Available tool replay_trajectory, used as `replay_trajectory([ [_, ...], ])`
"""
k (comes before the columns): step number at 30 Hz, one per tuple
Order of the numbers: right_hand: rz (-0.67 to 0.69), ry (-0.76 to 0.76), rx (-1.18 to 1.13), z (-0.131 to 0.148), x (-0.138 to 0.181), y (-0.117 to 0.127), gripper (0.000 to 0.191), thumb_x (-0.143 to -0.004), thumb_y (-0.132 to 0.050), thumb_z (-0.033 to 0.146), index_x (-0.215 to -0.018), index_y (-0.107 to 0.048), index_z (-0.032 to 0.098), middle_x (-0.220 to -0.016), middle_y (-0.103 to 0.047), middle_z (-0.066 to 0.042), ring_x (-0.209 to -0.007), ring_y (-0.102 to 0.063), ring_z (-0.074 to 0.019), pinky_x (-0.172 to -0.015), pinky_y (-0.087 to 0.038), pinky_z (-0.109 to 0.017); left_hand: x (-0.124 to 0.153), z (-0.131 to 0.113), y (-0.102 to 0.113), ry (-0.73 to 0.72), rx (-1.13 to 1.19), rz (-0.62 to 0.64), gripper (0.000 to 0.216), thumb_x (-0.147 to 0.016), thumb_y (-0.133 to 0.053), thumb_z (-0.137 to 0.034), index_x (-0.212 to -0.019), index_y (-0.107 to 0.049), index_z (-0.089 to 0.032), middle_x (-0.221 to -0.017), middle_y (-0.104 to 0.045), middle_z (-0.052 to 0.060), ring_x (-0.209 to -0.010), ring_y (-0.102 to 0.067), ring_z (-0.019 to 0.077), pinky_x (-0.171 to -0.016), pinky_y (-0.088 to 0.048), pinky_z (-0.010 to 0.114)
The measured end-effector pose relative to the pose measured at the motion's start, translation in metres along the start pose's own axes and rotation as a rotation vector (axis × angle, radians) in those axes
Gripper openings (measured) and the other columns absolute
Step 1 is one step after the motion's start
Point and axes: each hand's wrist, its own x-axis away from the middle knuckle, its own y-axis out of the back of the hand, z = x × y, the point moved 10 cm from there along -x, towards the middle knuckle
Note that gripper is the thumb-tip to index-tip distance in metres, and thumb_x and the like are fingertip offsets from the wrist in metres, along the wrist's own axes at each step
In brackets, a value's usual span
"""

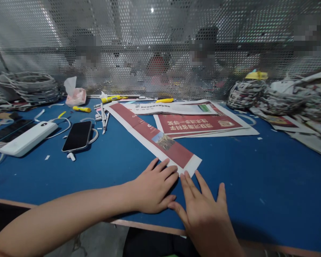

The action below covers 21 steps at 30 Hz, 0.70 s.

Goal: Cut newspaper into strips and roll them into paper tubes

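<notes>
Blue tabletop point(256, 171) fills the middle of the frame. On it a long paper strip point(152, 137), printed red with white margins, lies flat and runs diagonally from the upper centre-left down to the centre. At the strip's near end the left hand point(153, 187), entering from the lower left, rests palm down. Its fingers point(166, 171) are extended and slightly apart, the tips touching the strip's near left corner and gripping nothing. Just beside it the right hand point(203, 210), entering from the bottom centre, also lies palm down. Its fingers point(188, 182) are spread, with the index and middle tips meeting the strip's near edge. The two thumbs lie close together; whether they touch cannot be told.

To the right of the strip, at upper centre, lie overlapping newspaper sheets point(203, 123). At centre left a dark phone point(78, 135) lies face up, with a white power bank point(25, 138) further left. A yellow glue stick point(81, 109) and a pink tissue pack point(75, 95) sit above the phone. Woven paper baskets point(246, 93) stand at the upper right and coiled paper rings point(33, 85) at the upper left. A perforated metal screen point(160, 43) spans the top of the frame
</notes>
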Motion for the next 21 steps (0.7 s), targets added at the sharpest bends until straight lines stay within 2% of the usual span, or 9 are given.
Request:
replay_trajectory([
  [3, 0.022, -0.004, 0.008, 0.000, -0.002, -0.003, 0.063, -0.089, -0.019, 0.052, -0.121, -0.053, 0.009, -0.124, -0.049, -0.016, -0.116, -0.042, -0.0362, -0.093, -0.014, -0.070, 0.002, 0.008, 0.000, 0.067, -0.006, 0.009, 0.053, -0.084, -0.041, -0.047, -0.127, -0.038, -0.016, -0.138, -0.031, 0.016, -0.128, -0.018, 0.0436, -0.095, -0.020, 0.066],
  [5, 0.038, 0.000, 0.020, 0.000, -0.004, -0.006, 0.063, -0.089, -0.019, 0.052, -0.121, -0.052, 0.009, -0.125, -0.049, -0.016, -0.116, -0.042, -0.0370, -0.092, -0.016, -0.070, 0.003, 0.010, 0.000, 0.079, -0.006, 0.009, 0.055, -0.084, -0.039, -0.050, -0.130, -0.036, -0.019, -0.141, -0.025, 0.017, -0.128, -0.015, 0.0451, -0.093, -0.018, 0.068],
  [12, 0.121, 0.016, 0.071, -0.001, -0.009, -0.017, 0.065, -0.089, -0.015, 0.049, -0.123, -0.050, 0.006, -0.127, -0.045, -0.017, -0.118, -0.040, -0.0361, -0.088, -0.025, -0.069, 0.004, 0.013, -0.002, 0.075, 0.001, -0.004, 0.062, -0.084, -0.035, -0.056, -0.133, -0.031, -0.017, -0.141, -0.026, 0.017, -0.128, -0.016, 0.0436, -0.095, -0.014, 0.068],
  [21, 0.116, 0.039, 0.112, -0.001, -0.011, -0.023, 0.062, -0.087, -0.023, 0.051, -0.123, -0.051, 0.008, -0.130, -0.044, -0.018, -0.119, -0.038, -0.0387, -0.085, -0.029, -0.067, 0.003, 0.013, -0.002, 0.066, -0.003, -0.001, 0.063, -0.085, -0.031, -0.057, -0.136, -0.026, -0.020, -0.143, -0.023, 0.017, -0.128, -0.015, 0.0446, -0.095, -0.013, 0.068],
])
